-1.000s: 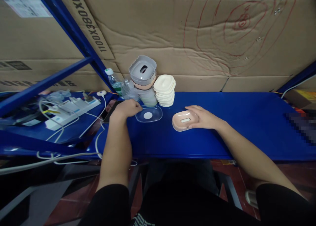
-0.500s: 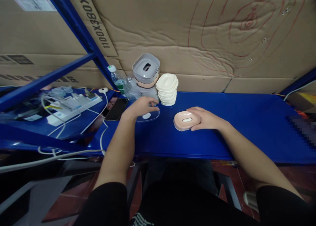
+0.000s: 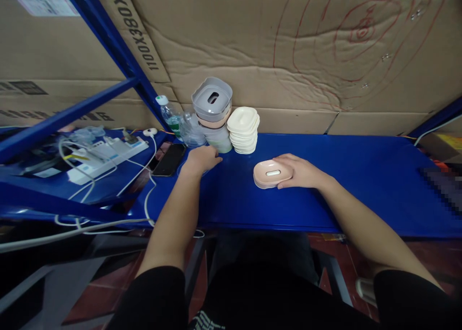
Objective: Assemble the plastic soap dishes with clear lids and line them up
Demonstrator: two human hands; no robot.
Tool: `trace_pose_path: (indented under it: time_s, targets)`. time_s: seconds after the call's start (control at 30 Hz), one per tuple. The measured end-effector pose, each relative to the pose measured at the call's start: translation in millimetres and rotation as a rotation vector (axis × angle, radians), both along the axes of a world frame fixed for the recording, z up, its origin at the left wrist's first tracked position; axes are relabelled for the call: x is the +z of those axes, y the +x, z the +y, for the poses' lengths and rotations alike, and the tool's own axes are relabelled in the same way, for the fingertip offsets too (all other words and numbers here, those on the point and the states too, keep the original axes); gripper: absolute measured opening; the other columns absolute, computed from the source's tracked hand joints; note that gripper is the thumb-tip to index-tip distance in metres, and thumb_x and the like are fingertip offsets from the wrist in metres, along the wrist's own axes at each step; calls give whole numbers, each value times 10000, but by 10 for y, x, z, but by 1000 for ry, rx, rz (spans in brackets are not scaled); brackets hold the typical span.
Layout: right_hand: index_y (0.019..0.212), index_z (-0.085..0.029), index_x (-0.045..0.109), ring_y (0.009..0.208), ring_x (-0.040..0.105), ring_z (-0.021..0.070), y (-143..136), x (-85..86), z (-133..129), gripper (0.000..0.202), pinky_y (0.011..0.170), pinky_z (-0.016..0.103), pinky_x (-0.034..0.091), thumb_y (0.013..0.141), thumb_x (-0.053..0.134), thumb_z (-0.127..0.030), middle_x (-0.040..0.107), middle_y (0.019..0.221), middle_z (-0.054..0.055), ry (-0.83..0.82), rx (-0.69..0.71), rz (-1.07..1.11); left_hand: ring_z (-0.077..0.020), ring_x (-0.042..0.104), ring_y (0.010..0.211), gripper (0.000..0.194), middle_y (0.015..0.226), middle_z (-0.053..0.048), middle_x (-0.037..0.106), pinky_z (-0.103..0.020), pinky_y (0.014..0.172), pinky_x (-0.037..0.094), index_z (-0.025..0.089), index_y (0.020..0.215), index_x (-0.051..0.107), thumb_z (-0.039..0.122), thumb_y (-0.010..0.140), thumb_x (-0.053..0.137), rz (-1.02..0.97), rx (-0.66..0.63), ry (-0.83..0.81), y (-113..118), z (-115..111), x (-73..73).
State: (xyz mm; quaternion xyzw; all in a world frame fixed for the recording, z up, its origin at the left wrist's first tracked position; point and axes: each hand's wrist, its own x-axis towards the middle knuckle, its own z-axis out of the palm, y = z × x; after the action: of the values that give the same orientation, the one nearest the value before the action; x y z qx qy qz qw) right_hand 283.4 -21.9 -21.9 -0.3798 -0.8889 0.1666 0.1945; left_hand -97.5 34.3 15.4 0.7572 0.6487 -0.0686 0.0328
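Observation:
My right hand (image 3: 302, 170) is closed round the right end of a small peach box (image 3: 265, 177) with a pale slot in its top, which rests on the blue table. My left hand (image 3: 202, 159) is lowered to the tabletop on the left, fingers bent and mostly hidden. Beneath it the thin rim of a clear plastic lid (image 3: 180, 169) shows; the palm covers most of that lid. Just behind this hand stand stacked grey and peach covers (image 3: 211, 104) with oval slots. Beside them rises a pile of cream lids (image 3: 243, 130).
A water bottle (image 3: 169, 116) and clear plastic pieces (image 3: 192, 130) stand at the back left. A black phone (image 3: 169, 159) lies left of my left hand. White cables run past a power strip (image 3: 108, 159). Cardboard (image 3: 231, 46) walls the back; a blue frame post (image 3: 124, 51) rises left.
My left hand has moved left and down, and the clear lid has shifted left with it. My right hand and the peach box stay in nearly the same place.

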Motion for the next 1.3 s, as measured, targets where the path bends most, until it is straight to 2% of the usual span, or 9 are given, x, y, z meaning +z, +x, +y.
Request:
trace_pose_path:
  time_s: [0.23,0.37,0.6,0.67,0.77,0.87,0.93,1.1,1.3]
  targets:
    - [1651,-225,472,1420,558,431,56,-26,23,1175,1185,613,477,686,887,-751,581,1531,196,-69,38,-66,-398,691,1288,501,1382,-178,734,-455,997,568,207,1381,696,396,916,707,51,56,-16,-79,11,6]
    - [1690,-185,392,1399,563,429,72,-49,28,1224,1184,602,476,697,900,-689,559,1526,207,-73,13,-83,-423,687,1287,553,1376,-202,729,-489,996,569,210,1377,689,509,913,718,15,127,-22,-67,-22,66]
    - [1674,-192,425,1327,606,430,0,10,-38,1118,1105,585,546,762,844,-686,591,1461,196,-39,-21,-80,-481,698,1217,704,1287,-248,751,-531,954,566,148,1260,720,751,919,601,-56,195,80,-24,-170,253]
    - [1677,-225,425,1326,610,433,-7,11,-53,1105,1089,585,563,763,840,-686,585,1471,185,-23,-43,-71,-453,718,1171,651,1208,-223,779,-512,947,563,155,1195,744,734,936,595,-129,133,142,26,-202,260]
    - [1694,-259,393,1340,606,436,-6,-20,-55,1114,1088,593,570,763,839,-676,568,1499,172,14,-52,-58,-355,725,1174,614,1244,-145,783,-437,987,551,194,1304,709,674,921,677,-376,-130,178,194,-239,178]
    - [1711,-269,355,1347,609,436,-8,-53,-44,1137,1082,584,581,758,844,-650,550,1524,166,29,-50,-58,-331,675,1294,919,1447,-156,693,-420,1079,526,184,1520,567,696,797,811,-570,-417,104,442,-287,23]
    - [1717,-259,340,1347,612,443,-12,-58,-38,1157,1075,586,586,748,851,-632,537,1539,173,27,-47,-71,-351,641,1359,1040,1524,-179,636,-452,1125,509,182,1591,492,704,760,836,-593,-517,27,589,-322,-70]
    - [1713,-227,354,1362,608,453,-19,-28,-35,1134,1086,597,580,786,806,-698,541,1540,193,19,-51,-69,-393,608,1408,1051,1555,-179,612,-508,1131,516,207,1620,454,706,767,813,-606,-609,-7,705,-361,-148]
    - [1704,-202,378,1396,588,459,-7,-79,-5,1163,1133,618,544,780,779,-783,521,1565,214,19,-72,-30,-381,720,1214,1055,1141,-137,788,-475,947,601,166,1628,443,623,760,832,-628,-611,39,674,-350,-140]
